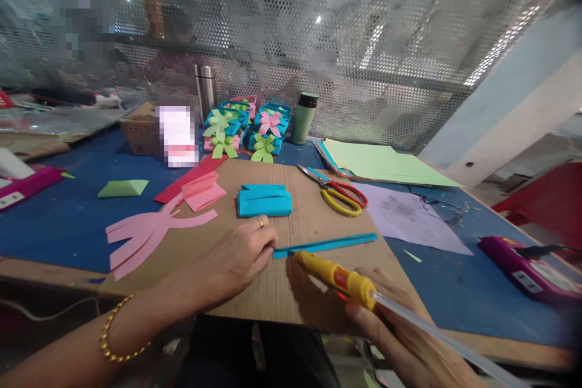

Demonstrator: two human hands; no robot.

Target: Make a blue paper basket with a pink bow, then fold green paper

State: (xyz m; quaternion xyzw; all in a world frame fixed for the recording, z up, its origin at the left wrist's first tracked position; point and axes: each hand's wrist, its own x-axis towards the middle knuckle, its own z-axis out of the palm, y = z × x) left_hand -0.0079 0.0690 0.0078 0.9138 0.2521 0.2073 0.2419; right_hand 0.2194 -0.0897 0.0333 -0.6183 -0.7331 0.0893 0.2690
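My right hand point(391, 321) grips a yellow glue gun point(334, 273); a long clear glue stick point(436, 333) sticks out of its back. The gun's nozzle is at the lower edge of a narrow blue paper strip point(331, 245) near its left part. With curled fingers, my left hand point(250, 245) holds the strip's left end; the fingertips are partly hidden. Just beyond that hand lies a folded blue paper piece point(264, 201). Pink cut-paper strips point(145, 235) spread out at the left, beside a folded pink paper piece point(204, 192).
A cardboard sheet point(277, 297) covers the middle of the blue table. Scissors point(336, 191), glasses point(443, 206), stacked coloured paper point(386, 160) and a magenta power strip point(527, 270) lie rightward. Paper-flower boxes point(270, 130), a green bottle point(304, 119), a steel flask point(206, 91) and a phone point(177, 136) stand behind.
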